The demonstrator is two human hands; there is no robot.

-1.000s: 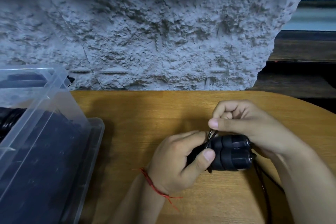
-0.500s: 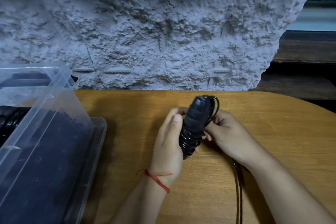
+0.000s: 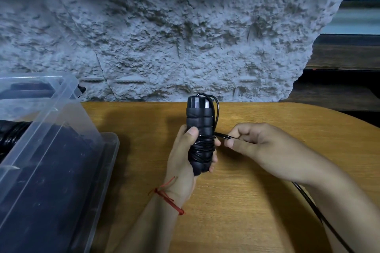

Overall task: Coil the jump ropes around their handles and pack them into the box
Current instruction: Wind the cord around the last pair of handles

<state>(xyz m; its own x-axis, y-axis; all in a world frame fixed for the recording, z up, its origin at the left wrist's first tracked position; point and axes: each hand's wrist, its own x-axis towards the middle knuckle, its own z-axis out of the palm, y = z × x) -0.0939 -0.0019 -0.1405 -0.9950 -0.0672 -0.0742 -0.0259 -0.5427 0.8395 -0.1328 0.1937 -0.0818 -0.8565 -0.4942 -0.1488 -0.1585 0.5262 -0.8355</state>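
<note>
Head view showed a rough grey stone wall (image 3: 185, 37) filling the upper half, with the wooden worktop (image 3: 246, 201) below it. At the left edge of the worktop sat the clear plastic box (image 3: 110, 146), open, with dark contents that could not be made out through its cloudy sides. A glossy black coiled bundle (image 3: 12, 133) showed at its far left.

The right hand (image 3: 261, 150) lay to the right of centre, its fingers curled, pinching the rope (image 3: 223, 136) between thumb and forefinger just beside the handles (image 3: 198, 117). The left hand (image 3: 185, 162) was wrapped round the lower part of the two black handles. It held them side by side and upright above the worktop, with the thumb pressed on their front face. The two hands were close but not touching, with the taut rope between them.

Several turns of rope circled the middle of the handles, just above the left fingers. A thin loop of it arched over their top ends. Its loose length came out from under the right wrist and ran off the lower right edge. A red thread (image 3: 164, 195) was tied round the left wrist.
</note>
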